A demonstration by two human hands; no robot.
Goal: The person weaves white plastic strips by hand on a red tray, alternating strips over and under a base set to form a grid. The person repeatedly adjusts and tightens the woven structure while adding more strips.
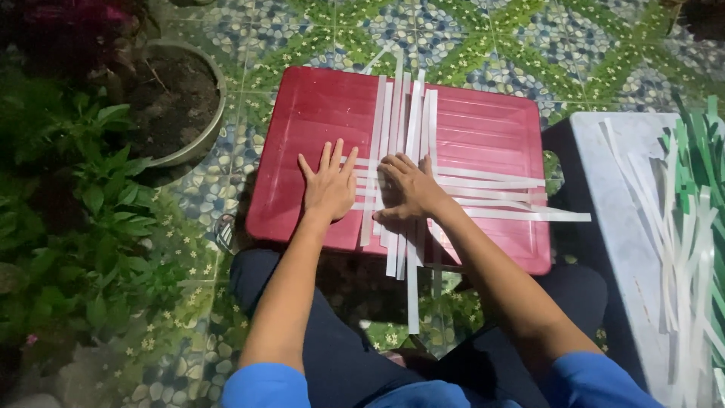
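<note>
floor: patterned tile floor (453,38) with green and blue pebble motifs, dim light, seen from above my lap.
surface: red plastic lid (483,128) laid flat as a work board, filling the middle of the view.
strips: white strips (411,113) crossed on the lid; one set runs from 12 to 6 o'clock, a second set runs out toward 3 o'clock, overhanging the right edge. lower ends of the upright set hang past the near edge.
left hand: my left hand (330,189) lies flat, fingers spread wide, palm down on the lid at 9 o'clock of the crossing, fingertips touching the outer strips. it grips nothing, only presses.
right hand: my right hand (411,193) sits on the crossing itself, fingers curled loosely, tips on the strips. whether a strip is pinched under them i cannot tell.
spare stock: pale grey table (604,151) at 3 o'clock carries more white and green strips (691,189), loose.
plants: round pot of soil (177,98) at 10 o'clock, leafy green plants (91,219) at 8 o'clock.
risk 1: strips look light and unfixed; i judge that lifting either hand could let the crossing slide out of square.
risk 2: long overhangs at 6 and 3 o'clock may sag or catch my knees and drag the weave.
risk 3: lid looks smooth; a sideways push could skate the whole set.
</note>
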